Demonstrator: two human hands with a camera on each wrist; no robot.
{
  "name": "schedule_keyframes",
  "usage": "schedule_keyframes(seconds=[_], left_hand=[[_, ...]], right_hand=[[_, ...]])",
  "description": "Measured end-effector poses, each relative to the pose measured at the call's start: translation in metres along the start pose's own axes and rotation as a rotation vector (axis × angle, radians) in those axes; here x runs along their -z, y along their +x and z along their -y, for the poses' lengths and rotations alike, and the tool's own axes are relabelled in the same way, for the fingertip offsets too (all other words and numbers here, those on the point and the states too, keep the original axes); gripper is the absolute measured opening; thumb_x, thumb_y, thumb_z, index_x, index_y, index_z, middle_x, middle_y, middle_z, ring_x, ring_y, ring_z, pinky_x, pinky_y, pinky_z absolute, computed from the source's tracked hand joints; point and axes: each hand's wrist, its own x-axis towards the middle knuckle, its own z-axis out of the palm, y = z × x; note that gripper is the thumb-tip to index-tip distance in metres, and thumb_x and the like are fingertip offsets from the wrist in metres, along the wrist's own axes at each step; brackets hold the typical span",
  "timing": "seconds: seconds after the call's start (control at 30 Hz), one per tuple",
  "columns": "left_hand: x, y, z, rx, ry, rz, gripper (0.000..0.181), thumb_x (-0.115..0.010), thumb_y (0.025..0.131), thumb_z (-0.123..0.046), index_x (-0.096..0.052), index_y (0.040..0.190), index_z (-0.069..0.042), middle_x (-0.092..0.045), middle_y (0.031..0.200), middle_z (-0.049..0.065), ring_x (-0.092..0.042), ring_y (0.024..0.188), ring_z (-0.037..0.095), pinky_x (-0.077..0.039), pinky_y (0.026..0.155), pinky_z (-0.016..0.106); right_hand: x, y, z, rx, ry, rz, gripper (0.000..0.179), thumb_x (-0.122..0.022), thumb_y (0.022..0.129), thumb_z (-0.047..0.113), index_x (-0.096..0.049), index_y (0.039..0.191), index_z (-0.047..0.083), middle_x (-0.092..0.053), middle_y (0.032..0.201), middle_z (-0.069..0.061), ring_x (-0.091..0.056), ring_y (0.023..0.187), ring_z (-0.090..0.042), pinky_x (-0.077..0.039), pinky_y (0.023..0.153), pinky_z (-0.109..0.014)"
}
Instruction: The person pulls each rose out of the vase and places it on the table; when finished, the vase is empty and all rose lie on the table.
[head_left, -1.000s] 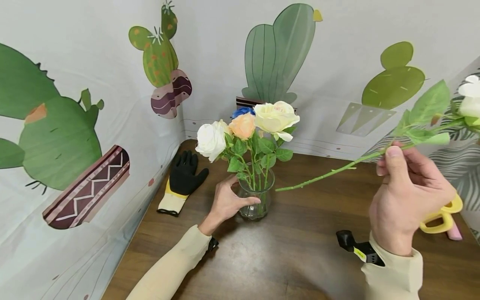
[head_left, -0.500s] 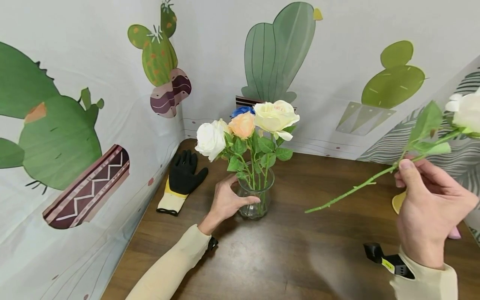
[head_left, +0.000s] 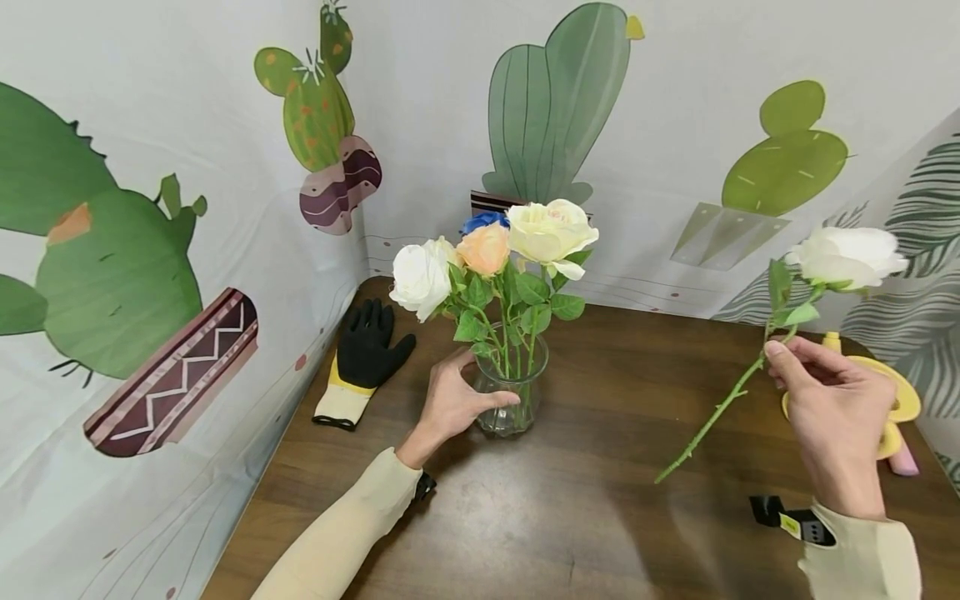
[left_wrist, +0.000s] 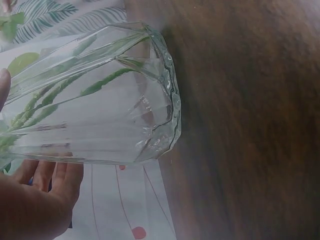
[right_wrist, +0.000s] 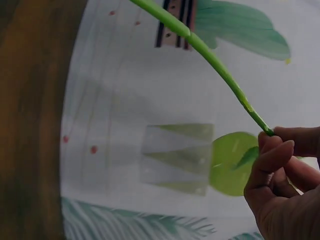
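A clear glass vase [head_left: 517,408] stands on the wooden table, holding a white rose [head_left: 422,279], a peach rose [head_left: 483,250], a cream rose [head_left: 552,232] and a blue flower [head_left: 484,222]. My left hand [head_left: 456,398] grips the vase from its left side, thumb across the front. In the left wrist view, green stems [left_wrist: 50,102] show through the glass. Off to the right, my right hand [head_left: 836,400] pinches another white rose [head_left: 850,257] by its stem [right_wrist: 215,62] between thumb and fingertips. The bloom is up and the bare stem end slants down to the left, above the table.
A black work glove [head_left: 371,354] with a yellow and white cuff lies left of the vase. Behind the right hand are yellow-handled scissors [head_left: 903,392] and a pink object [head_left: 904,461], both partly hidden. A cactus-print cloth [head_left: 420,108] lines the back and left.
The right hand has moved rightward and slightly down, away from the vase, and turned the rose more upright, bringing its whole bloom into view. The left hand and vase have stayed put.
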Motion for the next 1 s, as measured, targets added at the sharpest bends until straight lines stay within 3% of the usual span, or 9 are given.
schedule_keyframes(seconds=[0.17,0.3,0.4,0.5,0.57,0.63,0.8,0.9,1.0], left_hand=[[0.0,0.0,0.002,0.002,-0.011,0.007,0.073,-0.106,0.069,-0.03,-0.077,0.133,-0.012,-0.082,0.125,0.012,-0.077,0.12,0.033,-0.061,0.103,0.059],[-0.001,0.0,0.003,-0.002,-0.007,0.009,0.073,-0.105,0.069,-0.03,-0.077,0.134,-0.013,-0.082,0.125,0.012,-0.077,0.12,0.033,-0.061,0.103,0.059],[-0.001,0.0,0.004,-0.006,0.0,0.01,0.073,-0.105,0.069,-0.03,-0.077,0.134,-0.013,-0.081,0.126,0.012,-0.077,0.12,0.033,-0.061,0.102,0.058],[-0.001,0.0,0.003,-0.007,0.005,0.012,0.074,-0.105,0.069,-0.03,-0.076,0.135,-0.013,-0.081,0.127,0.012,-0.077,0.12,0.033,-0.062,0.102,0.057],[-0.001,0.001,0.003,-0.007,0.014,0.011,0.075,-0.105,0.07,-0.031,-0.076,0.136,-0.013,-0.081,0.128,0.011,-0.077,0.12,0.032,-0.062,0.101,0.055],[-0.001,0.001,0.003,-0.007,0.021,0.009,0.075,-0.105,0.07,-0.032,-0.076,0.136,-0.014,-0.081,0.128,0.01,-0.077,0.12,0.031,-0.062,0.101,0.052],[-0.001,0.001,0.002,-0.009,0.033,0.005,0.074,-0.105,0.069,-0.032,-0.077,0.135,-0.014,-0.081,0.128,0.009,-0.077,0.119,0.029,-0.063,0.1,0.048],[-0.001,0.001,0.002,-0.006,0.035,0.005,0.074,-0.105,0.069,-0.031,-0.077,0.135,-0.014,-0.081,0.129,0.009,-0.077,0.118,0.029,-0.063,0.099,0.047],[0.0,0.0,0.002,-0.001,0.035,0.005,0.074,-0.106,0.069,-0.031,-0.077,0.135,-0.014,-0.081,0.129,0.009,-0.077,0.119,0.03,-0.063,0.1,0.048]], right_hand=[[0.006,0.012,-0.015,-0.035,-0.355,0.078,0.022,-0.085,0.094,0.01,-0.081,0.082,0.029,-0.07,0.061,0.022,-0.061,0.056,0.007,-0.046,0.052,-0.008],[0.014,0.021,-0.031,-0.025,-0.521,0.177,0.021,-0.081,0.099,0.021,-0.079,0.085,0.037,-0.067,0.062,0.031,-0.061,0.06,0.013,-0.046,0.055,-0.008],[0.018,0.025,-0.046,0.044,-0.633,0.26,0.008,-0.079,0.101,0.025,-0.084,0.097,0.02,-0.062,0.062,0.039,-0.059,0.061,0.017,-0.046,0.055,-0.009],[0.02,0.026,-0.06,0.12,-0.72,0.324,0.029,-0.078,0.101,0.023,-0.083,0.111,-0.004,-0.056,0.062,0.046,-0.056,0.06,0.02,-0.045,0.053,-0.011],[0.022,0.028,-0.069,0.152,-0.774,0.356,0.033,-0.078,0.101,0.022,-0.081,0.115,-0.009,-0.055,0.063,0.047,-0.054,0.061,0.021,-0.044,0.053,-0.013],[0.024,0.03,-0.077,0.158,-0.816,0.387,0.034,-0.078,0.101,0.023,-0.081,0.115,-0.008,-0.066,0.067,0.036,-0.052,0.063,0.021,-0.045,0.054,-0.014],[0.029,0.036,-0.093,0.143,-0.907,0.474,0.036,-0.077,0.102,0.026,-0.081,0.115,-0.007,-0.084,0.099,-0.021,-0.048,0.071,0.02,-0.044,0.058,-0.015],[0.033,0.039,-0.098,0.13,-0.946,0.52,0.037,-0.077,0.102,0.028,-0.081,0.116,-0.007,-0.082,0.108,-0.028,-0.048,0.075,0.019,-0.044,0.06,-0.015],[0.036,0.041,-0.103,0.098,-0.967,0.569,0.039,-0.075,0.103,0.029,-0.08,0.117,-0.008,-0.083,0.097,-0.022,-0.052,0.074,0.012,-0.045,0.06,-0.017]])
